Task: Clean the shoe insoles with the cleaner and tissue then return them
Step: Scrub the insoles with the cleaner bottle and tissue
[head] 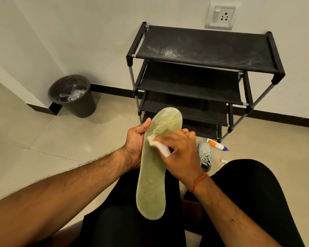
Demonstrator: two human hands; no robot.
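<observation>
Beige tiled floor (43,139), white wall (96,32), black four-tier shoe rack (203,56) against it with a dusty top shelf, dark bin (73,97) off to the left, wall socket (221,16) above the rack. Seated, knees in black trousers at the bottom of view. Pale green insole (153,175) is up in front of me over my lap, toe end pointing away, heel end toward me. Left hand (135,141) grips it by the left edge near the forefoot, thumb over the top face and fingers curled behind. Right hand (182,154) has its fingers bunched around a wad of white tissue (161,147), pressing it onto the insole's upper half. Wiping step, I'd say mid-task. Insole looks thin, light and bendy, likely foam with a mesh-textured face, so it should flex under pressure; best held at the edge with support behind the spot being rubbed, as the left hand does. Could be slick if wet with cleaner, can't tell wetness. Light blue lace-up shoe (205,155) sits on the floor just right of my hands, cleaner bottle (216,144) lying beside it near the rack foot, small white cap (223,160) close by. Second insole not visible.
</observation>
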